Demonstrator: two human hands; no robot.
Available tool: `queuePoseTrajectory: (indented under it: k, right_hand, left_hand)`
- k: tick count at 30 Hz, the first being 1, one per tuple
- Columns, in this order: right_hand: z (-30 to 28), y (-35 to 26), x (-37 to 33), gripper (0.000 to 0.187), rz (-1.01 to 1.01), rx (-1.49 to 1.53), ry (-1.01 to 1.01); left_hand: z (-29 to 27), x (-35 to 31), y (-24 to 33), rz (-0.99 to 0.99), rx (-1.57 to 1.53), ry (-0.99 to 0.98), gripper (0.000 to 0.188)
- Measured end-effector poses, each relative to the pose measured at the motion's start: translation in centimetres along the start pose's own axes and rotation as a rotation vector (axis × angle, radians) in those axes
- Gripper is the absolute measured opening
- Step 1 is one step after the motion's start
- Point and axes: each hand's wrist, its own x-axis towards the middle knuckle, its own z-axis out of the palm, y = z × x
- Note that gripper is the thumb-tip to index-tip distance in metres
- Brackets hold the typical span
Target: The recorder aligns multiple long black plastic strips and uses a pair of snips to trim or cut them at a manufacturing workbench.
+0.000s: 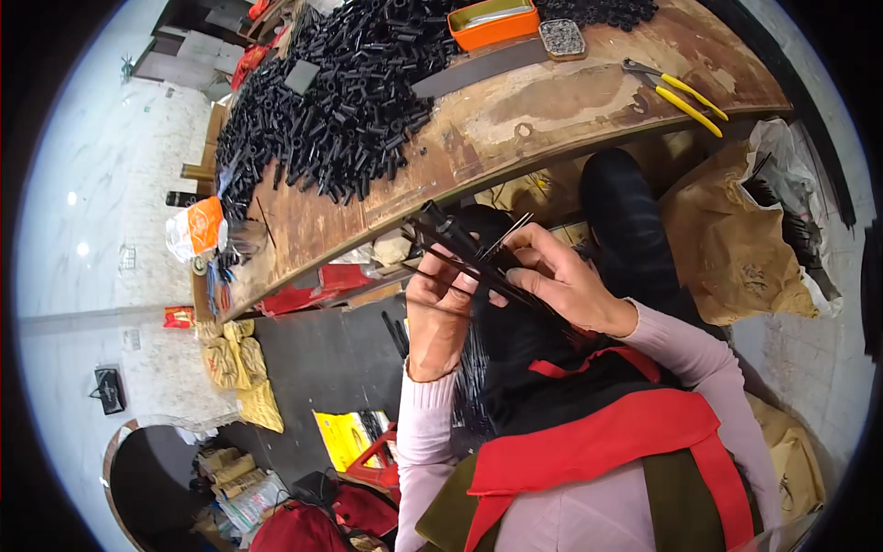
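In front of my lap, both hands are at a bundle of thin black ribs (524, 293) joined to a black tubular hub (441, 221), which looks like part of an umbrella frame. My left hand (444, 287) is closed around the ribs just below the hub, palm turned up. With thumb and fingers pinched, my right hand (563, 283) grips the ribs from the other side. A few thin wires (518, 224) stick out above its fingers. The bundle slants from the hub at upper left down to the right; its lower end is hidden against my dark apron.
A wooden workbench (515, 120) curves ahead, heaped with black plastic tubes (349, 101). On it are an orange tray (492, 23), a small clear box of metal bits (562, 40) and yellow-handled pliers (681, 95). A brown paper sack (727, 239) stands at right.
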Motion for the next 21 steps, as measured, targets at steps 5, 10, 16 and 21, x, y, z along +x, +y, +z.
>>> queuePoseTrajectory:
  k: [5, 10, 16, 21]
  right_hand:
    - [-0.6, 1.0, 0.9, 0.023, -0.028, 0.156, -0.003]
    - [-1.2, 0.5, 1.5, 0.017, -0.002, 0.144, -0.004]
    - [-1.8, 0.6, 2.5, 0.013, 0.046, 0.231, -0.034]
    - [-1.8, 1.0, 2.9, 0.013, 0.052, 0.285, -0.066]
  left_hand:
    - [-0.4, 1.3, -0.4, -0.06, -0.123, -0.112, 0.046]
    - [-0.5, 2.4, -0.4, -0.075, -0.168, -0.152, 0.043]
    - [0.1, 3.6, 0.4, -0.161, -0.18, -0.125, 0.035]
    - [-0.9, 4.2, 0.3, -0.201, -0.199, -0.153, 0.03]
